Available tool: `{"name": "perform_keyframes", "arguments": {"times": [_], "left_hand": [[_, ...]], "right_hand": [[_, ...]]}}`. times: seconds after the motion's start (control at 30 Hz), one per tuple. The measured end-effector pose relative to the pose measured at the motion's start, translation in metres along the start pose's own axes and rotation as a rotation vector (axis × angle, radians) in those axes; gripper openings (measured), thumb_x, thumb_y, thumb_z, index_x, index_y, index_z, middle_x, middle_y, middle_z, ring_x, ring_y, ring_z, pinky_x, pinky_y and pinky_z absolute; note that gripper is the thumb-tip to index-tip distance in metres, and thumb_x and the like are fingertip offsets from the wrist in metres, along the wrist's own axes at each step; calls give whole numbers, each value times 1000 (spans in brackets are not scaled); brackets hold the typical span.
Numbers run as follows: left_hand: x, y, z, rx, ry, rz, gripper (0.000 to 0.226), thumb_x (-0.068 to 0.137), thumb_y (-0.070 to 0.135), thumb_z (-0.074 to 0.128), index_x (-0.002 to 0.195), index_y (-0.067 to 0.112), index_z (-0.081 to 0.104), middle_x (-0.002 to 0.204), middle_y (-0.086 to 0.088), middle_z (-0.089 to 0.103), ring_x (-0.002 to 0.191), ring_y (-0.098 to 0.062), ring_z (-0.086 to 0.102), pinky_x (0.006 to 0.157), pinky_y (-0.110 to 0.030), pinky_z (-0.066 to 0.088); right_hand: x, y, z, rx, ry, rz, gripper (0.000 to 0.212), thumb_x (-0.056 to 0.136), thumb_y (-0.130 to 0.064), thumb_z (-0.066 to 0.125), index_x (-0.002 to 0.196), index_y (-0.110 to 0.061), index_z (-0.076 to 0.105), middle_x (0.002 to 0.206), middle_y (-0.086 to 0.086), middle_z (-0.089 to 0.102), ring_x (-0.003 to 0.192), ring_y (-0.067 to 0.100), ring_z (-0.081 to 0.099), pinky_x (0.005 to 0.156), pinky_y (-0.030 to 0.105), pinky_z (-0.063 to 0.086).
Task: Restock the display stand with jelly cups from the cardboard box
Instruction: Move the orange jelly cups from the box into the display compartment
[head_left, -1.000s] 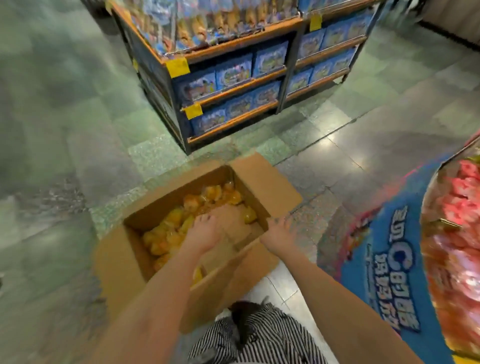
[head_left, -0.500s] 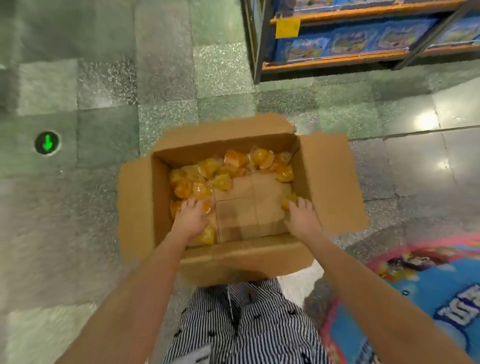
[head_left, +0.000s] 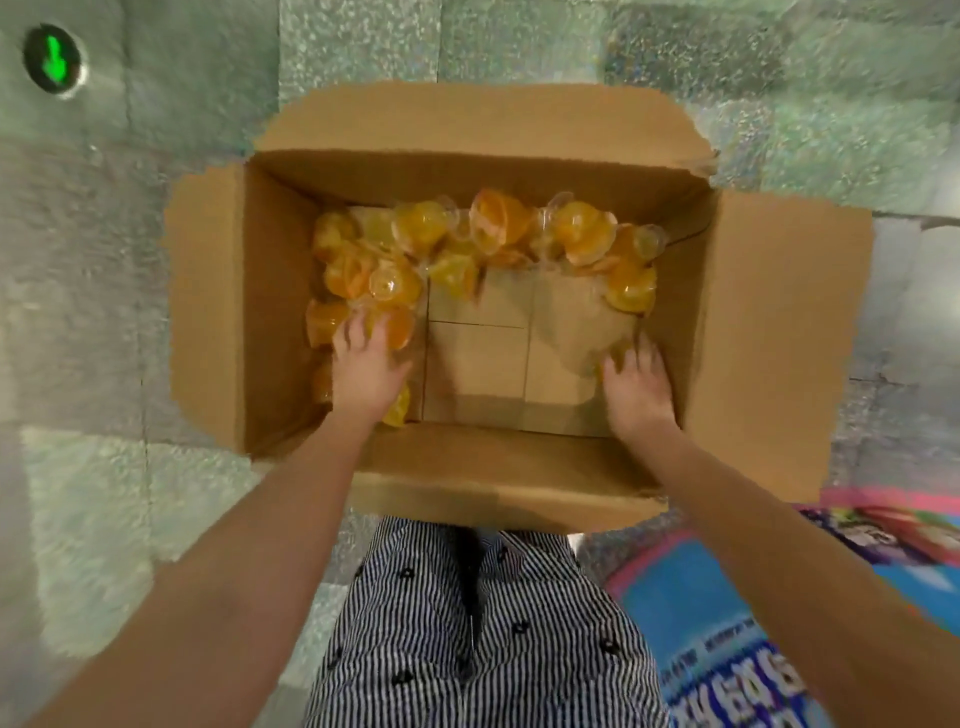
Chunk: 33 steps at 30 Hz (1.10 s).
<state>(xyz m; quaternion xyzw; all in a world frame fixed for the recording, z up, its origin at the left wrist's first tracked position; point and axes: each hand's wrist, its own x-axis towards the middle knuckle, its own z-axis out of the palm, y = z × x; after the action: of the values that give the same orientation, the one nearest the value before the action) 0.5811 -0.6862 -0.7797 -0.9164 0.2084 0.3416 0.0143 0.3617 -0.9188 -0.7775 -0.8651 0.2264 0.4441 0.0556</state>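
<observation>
Head view: the cardboard box sits open on the floor, with orange jelly cups heaped along its 12 o'clock wall and 9 o'clock side. The left hand rests spread-fingered on cups at 8 o'clock. The right hand, fingers wide, touches one at 4 o'clock. Best to gather several per hand, then lift towards the display stand at 5 o'clock.

The head camera looks steeply down from close above the cardboard box.
</observation>
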Motion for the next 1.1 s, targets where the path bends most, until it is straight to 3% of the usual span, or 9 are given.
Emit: {"name": "perform_keyframes", "arguments": {"times": [0.1, 0.27, 0.53, 0.67, 0.87, 1.1], "left_hand": [[8, -2, 14, -34, 79, -35, 76, 85, 35, 71, 146, 13, 31, 159, -10, 13, 145, -34, 8, 115, -53, 24], [17, -6, 27, -95, 173, -32, 87, 80, 28, 78, 149, 11, 27, 155, -13, 19, 144, -35, 14, 115, -54, 26], [26, -1, 33, -103, 289, -35, 68, 84, 22, 70, 143, 10, 38, 147, -18, 29, 134, -39, 30, 106, -51, 38], [20, -3, 25, -140, 256, -17, 67, 85, 30, 69, 142, 14, 40, 143, -15, 32, 131, -36, 33, 106, -50, 39], [-8, 4, -7, -200, 268, 1, 65, 86, 39, 66, 142, 16, 41, 140, -11, 34, 129, -32, 37, 109, -44, 36], [-52, 24, -56, -257, 308, 65, 68, 84, 47, 66, 142, 19, 43, 134, -11, 39, 126, -28, 36, 104, -41, 41]], "right_hand": [[12, 1, 4, -25, -18, -27, 70, 88, -4, 54, 149, -12, 22, 157, 24, 14, 148, 38, 2, 121, 46, -2], [26, -1, 13, -39, 46, -43, 59, 90, -7, 55, 143, -13, 31, 153, 20, 25, 147, 38, 10, 122, 48, 5], [27, 1, 18, 56, 141, -41, 49, 89, -1, 50, 135, -13, 39, 136, 18, 45, 133, 37, 36, 120, 49, 11], [23, -2, 2, 94, 109, -53, 52, 90, -12, 55, 139, -16, 37, 135, 20, 44, 128, 38, 39, 115, 49, 22], [-9, -5, -34, 260, 107, -95, 55, 89, -27, 61, 139, -16, 39, 133, 21, 39, 124, 39, 37, 106, 47, 34], [-69, -16, -72, 583, 210, -51, 60, 88, -30, 64, 142, -18, 42, 132, 14, 38, 123, 35, 38, 102, 44, 42]]}}
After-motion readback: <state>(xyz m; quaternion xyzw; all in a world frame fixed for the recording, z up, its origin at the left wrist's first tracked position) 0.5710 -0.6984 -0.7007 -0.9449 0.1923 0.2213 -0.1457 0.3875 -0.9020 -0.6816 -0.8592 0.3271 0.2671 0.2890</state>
